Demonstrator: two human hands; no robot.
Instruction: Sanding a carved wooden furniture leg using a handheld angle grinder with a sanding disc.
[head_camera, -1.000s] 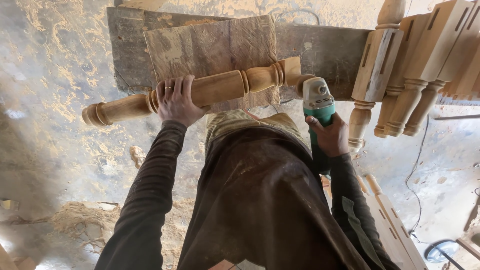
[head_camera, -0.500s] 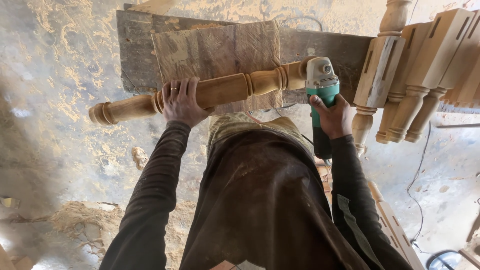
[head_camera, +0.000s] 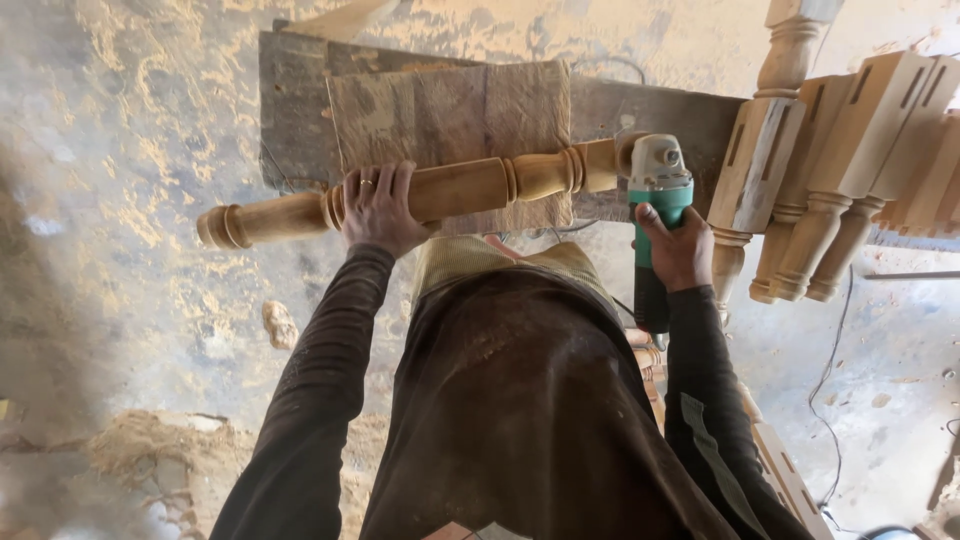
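A turned wooden baluster (head_camera: 460, 190) lies roughly level in front of me, its round end to the left. My left hand (head_camera: 378, 208) grips it from above near the middle; a ring is on one finger. My right hand (head_camera: 682, 250) holds a green and white angle grinder (head_camera: 657, 200) by its body. The grinder's head sits against the baluster's right end. Behind the baluster lies a worn plywood piece (head_camera: 450, 115) on a dark board (head_camera: 295, 110).
Several finished balusters (head_camera: 850, 170) lean in a row at the upper right. The concrete floor (head_camera: 130, 250) is strewn with sawdust, with a heap at the lower left (head_camera: 150, 450). A black cable (head_camera: 840, 380) runs across the floor at right. A brown apron covers my front.
The baluster and both hands have shifted slightly right and up in view. The grinder's head has come up from below the baluster's right end to rest against it.
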